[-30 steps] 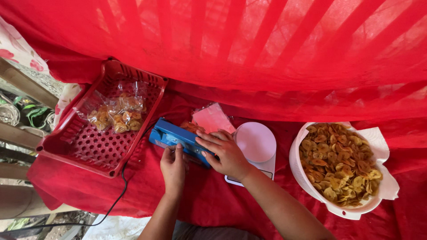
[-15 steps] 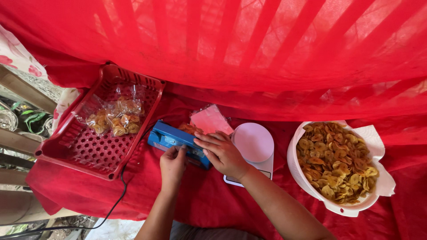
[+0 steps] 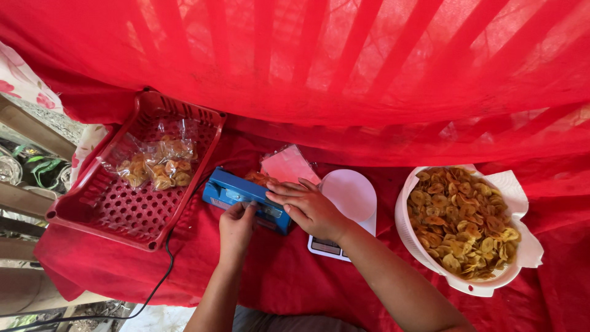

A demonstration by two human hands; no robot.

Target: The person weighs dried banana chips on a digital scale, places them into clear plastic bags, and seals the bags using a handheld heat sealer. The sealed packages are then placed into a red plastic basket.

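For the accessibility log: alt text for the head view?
Both hands, left and right, press on a blue heat sealer on a red cloth; a red basket with bagged chips sits left, a white bowl of chips right.

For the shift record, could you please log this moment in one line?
left hand on blue heat sealer front | right hand pressing its arm down | clear bag in sealer | chips bowl right
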